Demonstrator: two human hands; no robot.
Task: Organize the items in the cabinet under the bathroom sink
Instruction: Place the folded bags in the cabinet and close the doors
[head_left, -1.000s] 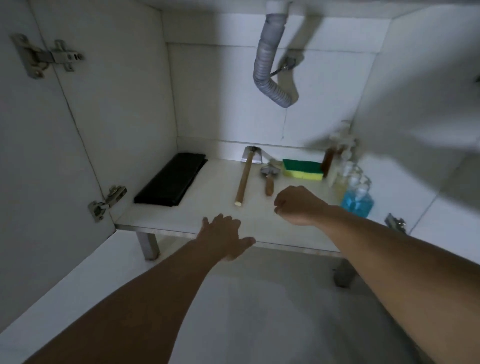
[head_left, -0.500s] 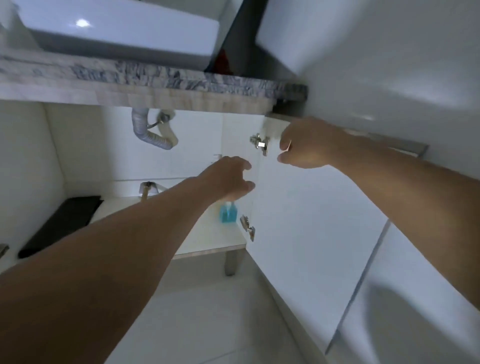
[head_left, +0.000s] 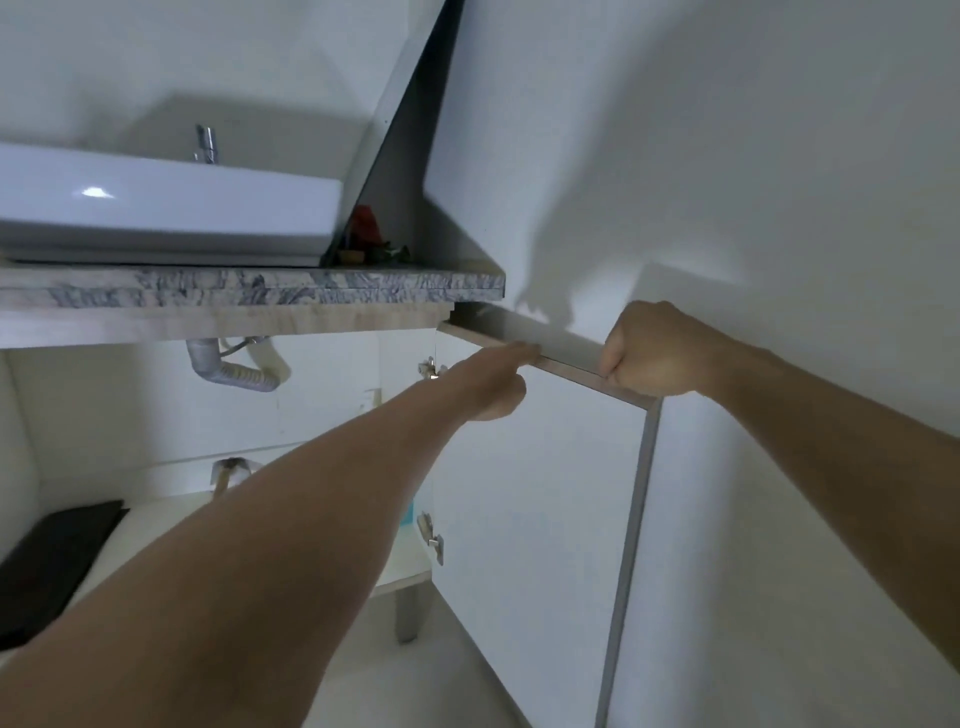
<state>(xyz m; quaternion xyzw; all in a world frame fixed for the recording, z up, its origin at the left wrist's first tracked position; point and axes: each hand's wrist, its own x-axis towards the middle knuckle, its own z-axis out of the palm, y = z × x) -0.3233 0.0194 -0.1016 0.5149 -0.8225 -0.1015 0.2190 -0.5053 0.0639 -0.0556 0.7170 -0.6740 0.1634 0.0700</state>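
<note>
A: What are the fingers doing?

B: The right hand (head_left: 655, 354) has its fingers curled round the top edge of the open cabinet door (head_left: 530, 467), gripping it near the outer corner. The left hand (head_left: 493, 382) reaches to the same edge; its fingers lie fairly straight, the tips touching the edge, not wrapped round it.

A: And the things in the cabinet?

B: Below and left of both hands, on the cabinet shelf (head_left: 410, 569). A flat black pack (head_left: 57, 545) lies at the left end. The left forearm hides most of the rest; only a sliver of something blue (head_left: 408, 512) shows beside the lower hinge (head_left: 431, 535).

A: Any writing?

B: None that I can read.

A: What else is around?

B: A grey drain hose (head_left: 228, 371) curves under the desk (head_left: 249, 288), which carries a white sink (head_left: 166, 213) and some small objects, one of them red (head_left: 366, 223).
</note>
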